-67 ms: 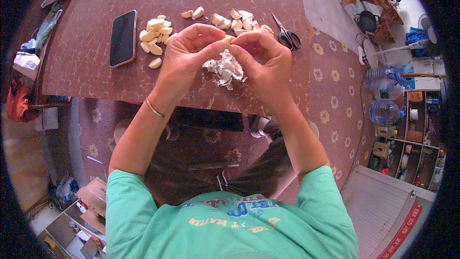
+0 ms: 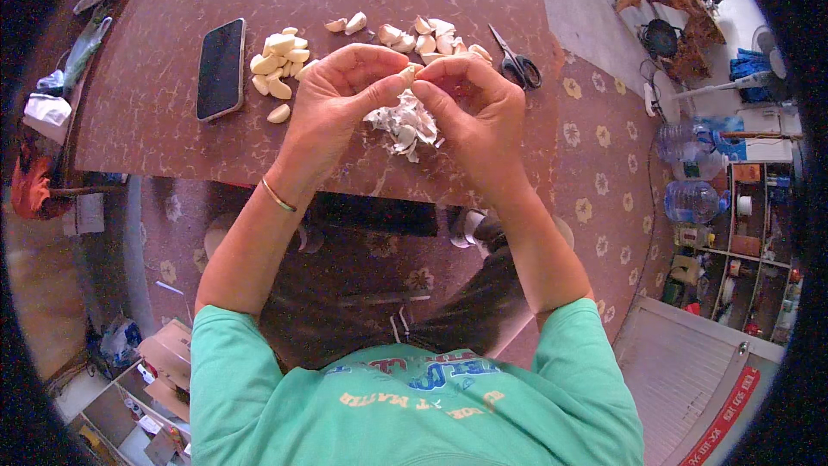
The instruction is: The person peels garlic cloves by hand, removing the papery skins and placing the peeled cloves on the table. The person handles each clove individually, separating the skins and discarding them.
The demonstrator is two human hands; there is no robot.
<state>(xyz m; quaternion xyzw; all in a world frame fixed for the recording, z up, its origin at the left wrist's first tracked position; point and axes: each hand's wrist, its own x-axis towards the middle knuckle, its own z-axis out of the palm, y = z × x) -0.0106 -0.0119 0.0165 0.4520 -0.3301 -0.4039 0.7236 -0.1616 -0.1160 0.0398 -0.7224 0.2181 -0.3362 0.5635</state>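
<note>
Both of my hands meet over the brown patterned table (image 2: 164,112). My left hand (image 2: 336,95) and my right hand (image 2: 474,103) pinch one garlic clove (image 2: 407,74) between their fingertips. Just below the clove lies a heap of white papery garlic skins (image 2: 404,125). A pile of peeled cloves (image 2: 278,65) sits left of my left hand. More cloves still in their skins (image 2: 423,33) lie in a row beyond my fingers.
A black phone (image 2: 221,69) lies flat at the left of the table. Black-handled scissors (image 2: 516,60) rest to the right of my right hand. Water bottles (image 2: 690,198) and cluttered shelves stand on the floor at the right. Cardboard boxes (image 2: 164,354) sit lower left.
</note>
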